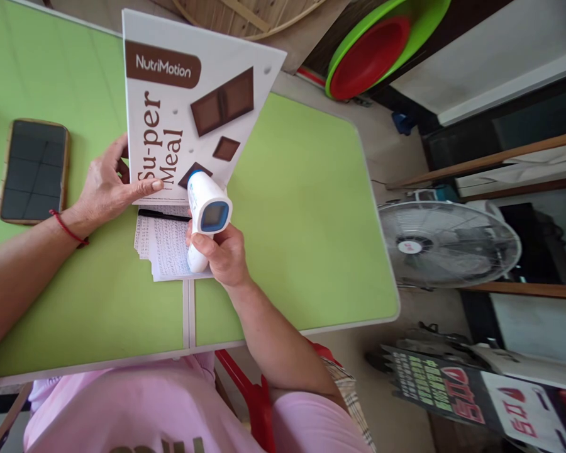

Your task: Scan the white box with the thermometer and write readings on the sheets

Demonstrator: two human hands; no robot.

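Note:
My left hand (117,179) grips the lower left edge of a white box (236,56) printed "NutriMotion Su-per Meal", its thumb on the front and the fingers behind. The box stands tilted over the green table. In my right hand (224,251) is a white and blue infrared thermometer (210,201), held by its handle, its small grey screen facing me. The thermometer's head overlaps the bottom of the box front; whether they touch I cannot tell. Beneath lie handwritten sheets of paper (167,251) with a black pen (163,214) on top, partly hidden by the box and thermometer.
A smartphone (34,170) in a brown-edged case lies left on the green table (311,220). Beyond the table's right end stands a large fan (453,245). Green and red basins (372,56) sit at the back. A red chair (259,402) is below the near edge.

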